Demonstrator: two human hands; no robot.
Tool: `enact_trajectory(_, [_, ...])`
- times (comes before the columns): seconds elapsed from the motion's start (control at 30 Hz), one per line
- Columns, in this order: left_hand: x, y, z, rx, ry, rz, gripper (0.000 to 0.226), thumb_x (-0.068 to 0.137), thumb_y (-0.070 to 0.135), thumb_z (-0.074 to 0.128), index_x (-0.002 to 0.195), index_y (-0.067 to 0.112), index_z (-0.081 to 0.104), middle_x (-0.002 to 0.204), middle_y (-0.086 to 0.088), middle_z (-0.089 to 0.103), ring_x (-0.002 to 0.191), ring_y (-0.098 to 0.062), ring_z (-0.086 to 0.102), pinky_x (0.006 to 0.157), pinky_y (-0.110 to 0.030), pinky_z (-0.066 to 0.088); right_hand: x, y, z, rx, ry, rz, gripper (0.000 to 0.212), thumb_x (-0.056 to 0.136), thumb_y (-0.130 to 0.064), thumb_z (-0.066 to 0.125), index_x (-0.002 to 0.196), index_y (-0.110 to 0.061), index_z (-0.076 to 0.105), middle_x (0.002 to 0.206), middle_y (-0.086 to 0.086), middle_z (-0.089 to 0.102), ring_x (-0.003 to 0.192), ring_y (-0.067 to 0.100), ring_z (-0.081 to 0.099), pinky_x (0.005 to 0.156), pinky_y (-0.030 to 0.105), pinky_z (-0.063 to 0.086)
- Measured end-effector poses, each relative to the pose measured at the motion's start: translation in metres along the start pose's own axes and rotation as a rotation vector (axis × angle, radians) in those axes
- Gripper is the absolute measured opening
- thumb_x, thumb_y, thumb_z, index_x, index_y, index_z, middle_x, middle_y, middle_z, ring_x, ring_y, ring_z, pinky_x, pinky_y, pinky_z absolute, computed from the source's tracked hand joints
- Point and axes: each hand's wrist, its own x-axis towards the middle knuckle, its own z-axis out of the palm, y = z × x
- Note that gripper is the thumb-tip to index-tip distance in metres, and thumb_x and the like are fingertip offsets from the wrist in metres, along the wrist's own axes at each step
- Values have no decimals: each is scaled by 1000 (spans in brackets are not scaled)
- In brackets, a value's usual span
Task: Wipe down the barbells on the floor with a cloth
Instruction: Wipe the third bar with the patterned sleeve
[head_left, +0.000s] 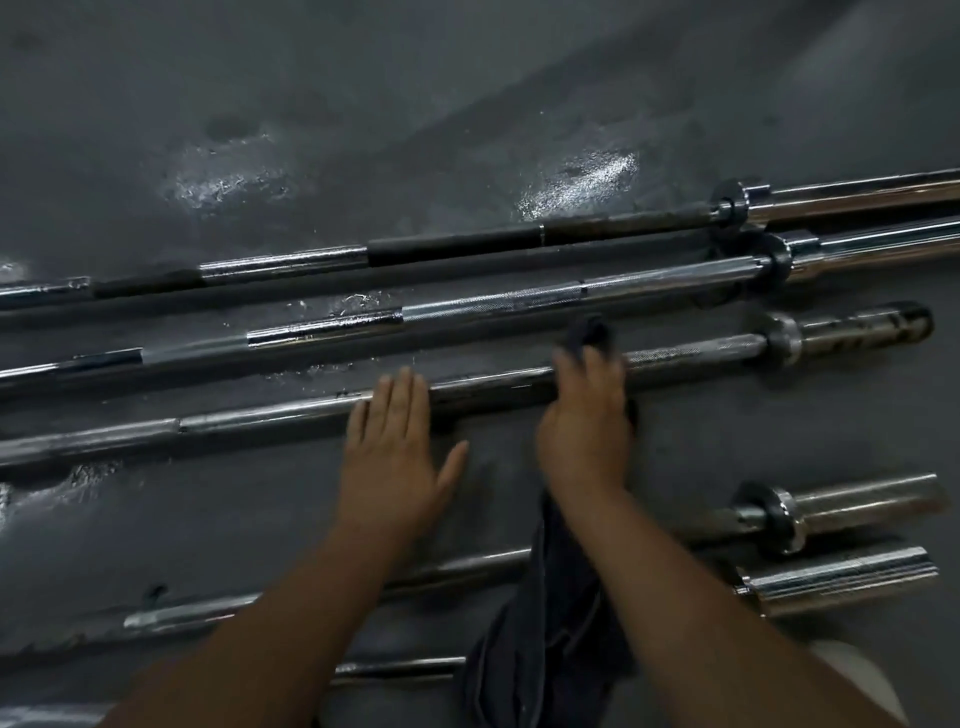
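Observation:
Several steel barbells lie side by side on the dark floor, running left to right. On the middle barbell (270, 415) my left hand (397, 447) rests flat, fingers together over the shaft, holding nothing. My right hand (587, 415) is blurred and closed around the same shaft further right, gripping a dark grey cloth (550, 623). The cloth sticks out past my fingers and hangs down under my wrist over the nearer bars.
Two longer barbells (493, 301) lie beyond the middle one, their sleeves running off the right edge. Two more bars (841, 506) lie nearer me, with sleeves at the right. The grey floor (363, 104) has shiny wet patches.

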Motion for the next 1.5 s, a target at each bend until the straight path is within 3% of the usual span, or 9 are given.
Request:
enact_trajectory(0.17, [4,-3,0,-18,45,-10,77,88,56,37,148,8,42,153,-12,42,143,-29,37,115,-45,20,-25,-35,19,57,-143,-459,55,77,-15,52,131,-20,61,134,12,58,125,36,54,87,42,56])
enact_trajectory(0.37, [1,-6,-19,-86,122,-23,49,84,49,44,119,18,60,117,-3,64,106,-28,58,94,-42,38,-21,12,1,28,-10,19,63,76,-4,47,137,-15,57,142,15,50,136,42,41,104,49,44])
enact_trajectory(0.53, [-15,0,-8,-50,-117,25,83,84,55,18,146,5,42,150,-16,44,140,-30,39,118,-46,24,-68,-30,11,40,-211,-445,52,77,-10,59,128,-20,59,130,7,56,121,34,53,87,40,56])
enact_trajectory(0.8, [-63,-4,-19,-134,-38,63,55,76,44,38,117,15,60,111,-7,64,101,-31,61,87,-41,49,-65,58,-41,22,-75,191,60,88,0,50,145,-19,47,153,7,35,141,29,28,104,44,40])
enact_trajectory(0.9, [-70,5,-11,-77,-136,57,82,80,57,29,149,13,36,155,-11,37,142,-28,35,116,-43,28,-85,34,-31,11,-25,207,60,85,0,54,143,-17,48,148,10,41,139,33,31,106,46,40])
enact_trajectory(0.97, [-77,10,3,-33,-191,37,93,78,65,16,156,13,22,163,-7,22,151,-23,15,121,-42,9,-93,10,-23,24,-116,-45,62,77,0,59,137,-17,54,135,11,53,127,34,44,101,44,44])
enact_trajectory(1.1, [-81,6,15,-84,-145,29,86,80,63,20,151,18,37,154,-6,41,143,-26,32,115,-42,11,-94,-10,-21,44,-324,-465,60,74,-4,60,131,-24,59,128,5,59,121,29,52,92,43,51])
enact_trajectory(1.37, [-9,-14,-8,-216,-35,12,81,80,60,27,146,15,43,150,-9,43,137,-31,39,115,-47,24,-23,92,-54,-43,28,270,63,82,4,50,144,-9,46,151,18,36,139,38,31,112,46,32])
enact_trajectory(1.5, [-19,7,10,-99,-50,2,87,80,61,32,150,10,37,153,-12,38,143,-31,30,118,-43,5,-32,8,-7,11,-138,-117,63,83,-10,46,145,-10,44,152,17,37,145,38,24,120,46,25])
